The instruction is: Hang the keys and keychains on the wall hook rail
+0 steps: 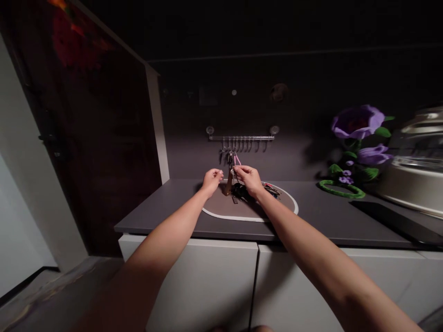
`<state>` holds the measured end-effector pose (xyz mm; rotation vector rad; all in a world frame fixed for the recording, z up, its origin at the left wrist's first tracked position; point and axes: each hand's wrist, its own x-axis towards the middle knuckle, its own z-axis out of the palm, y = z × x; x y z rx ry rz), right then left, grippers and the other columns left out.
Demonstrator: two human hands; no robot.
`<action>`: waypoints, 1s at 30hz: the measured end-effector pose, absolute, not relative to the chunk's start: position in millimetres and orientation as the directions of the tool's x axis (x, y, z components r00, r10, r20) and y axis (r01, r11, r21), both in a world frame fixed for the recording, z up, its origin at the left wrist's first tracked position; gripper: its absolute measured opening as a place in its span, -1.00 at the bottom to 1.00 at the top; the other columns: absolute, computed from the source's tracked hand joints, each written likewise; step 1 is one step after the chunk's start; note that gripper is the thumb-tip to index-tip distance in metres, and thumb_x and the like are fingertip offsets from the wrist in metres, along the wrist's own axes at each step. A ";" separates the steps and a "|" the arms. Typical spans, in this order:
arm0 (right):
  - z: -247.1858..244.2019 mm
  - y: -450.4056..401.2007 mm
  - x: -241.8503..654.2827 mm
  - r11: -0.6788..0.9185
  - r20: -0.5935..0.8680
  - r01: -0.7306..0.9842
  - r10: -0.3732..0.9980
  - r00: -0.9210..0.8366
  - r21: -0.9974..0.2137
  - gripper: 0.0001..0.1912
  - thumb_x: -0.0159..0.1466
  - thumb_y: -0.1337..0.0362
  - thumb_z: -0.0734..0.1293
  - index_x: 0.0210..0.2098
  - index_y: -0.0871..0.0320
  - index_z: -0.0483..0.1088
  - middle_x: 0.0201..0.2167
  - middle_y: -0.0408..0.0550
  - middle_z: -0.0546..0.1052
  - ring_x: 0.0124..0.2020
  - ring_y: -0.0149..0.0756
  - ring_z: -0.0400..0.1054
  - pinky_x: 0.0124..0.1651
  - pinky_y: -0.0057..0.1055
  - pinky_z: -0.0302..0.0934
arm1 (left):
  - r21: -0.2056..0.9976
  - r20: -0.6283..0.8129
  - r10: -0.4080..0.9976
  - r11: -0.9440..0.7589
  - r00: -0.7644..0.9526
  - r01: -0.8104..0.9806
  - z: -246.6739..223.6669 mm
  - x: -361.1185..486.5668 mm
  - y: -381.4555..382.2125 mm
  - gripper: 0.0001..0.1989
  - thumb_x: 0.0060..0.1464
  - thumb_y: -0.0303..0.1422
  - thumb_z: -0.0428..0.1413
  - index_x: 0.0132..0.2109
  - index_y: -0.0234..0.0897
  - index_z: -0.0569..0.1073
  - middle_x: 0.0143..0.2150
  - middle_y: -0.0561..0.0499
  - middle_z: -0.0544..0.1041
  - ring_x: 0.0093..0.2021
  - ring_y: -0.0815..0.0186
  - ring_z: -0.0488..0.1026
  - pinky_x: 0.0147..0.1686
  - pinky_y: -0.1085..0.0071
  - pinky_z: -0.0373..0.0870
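A rail with several hooks is fixed to the dark wall, and a bunch of keys with a pink strap hangs at its left part. My right hand pinches the keys from the right side. Left of the hanging bunch is my left hand, its fingers curled together; whether anything small is between them cannot be made out. A brown strap hangs between the hands. Beneath them, dark keys and small items lie on a brown oval mat with a white rim.
Purple flowers with a green ring base stand on the grey counter at right. Beside them are a black flat object and a white appliance with a clear cover. A dark door is at left.
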<state>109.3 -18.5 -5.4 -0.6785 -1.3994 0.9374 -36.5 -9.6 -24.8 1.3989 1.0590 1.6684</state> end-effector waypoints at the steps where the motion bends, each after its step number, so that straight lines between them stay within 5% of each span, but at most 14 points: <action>1: -4.7 -17.8 109.9 0.490 0.501 -0.147 0.864 -0.053 -0.859 -0.63 -0.09 0.06 0.40 -0.40 0.22 0.44 -0.50 -0.12 0.47 -0.50 -0.49 0.28 -0.38 -0.50 0.20 | 0.894 0.445 0.879 -0.445 -0.169 0.041 -26.6 -36.5 -7.9 -0.92 0.00 -0.41 0.06 -0.42 -0.33 0.37 -0.49 0.05 0.43 -0.48 0.46 0.34 -0.37 0.51 0.28; 10: 14.7 -10.9 113.4 0.485 0.489 -0.188 0.872 0.030 -0.854 -0.71 -0.08 0.10 0.37 -0.49 0.20 0.34 -0.63 -0.24 0.31 -0.62 -0.56 0.12 -0.51 -0.55 0.11 | 0.706 0.664 0.741 -0.577 -0.101 0.410 -37.3 -35.1 -0.5 -0.89 -0.01 -0.43 0.01 -0.46 -0.28 0.39 -0.47 0.02 0.43 -0.41 0.35 0.33 -0.27 0.45 0.23; 30: 69.1 49.3 106.7 0.426 0.403 -0.124 0.899 0.174 -0.896 -0.94 0.18 0.35 0.19 -0.42 0.18 0.27 -0.60 -0.24 0.31 -0.63 -0.55 0.19 -0.52 -0.53 0.19 | 0.641 0.645 0.762 -0.509 -0.044 0.575 -44.9 -33.9 6.0 -0.84 0.05 -0.42 -0.04 -0.40 -0.33 0.42 -0.46 0.01 0.46 -0.41 0.38 0.35 -0.34 0.48 0.23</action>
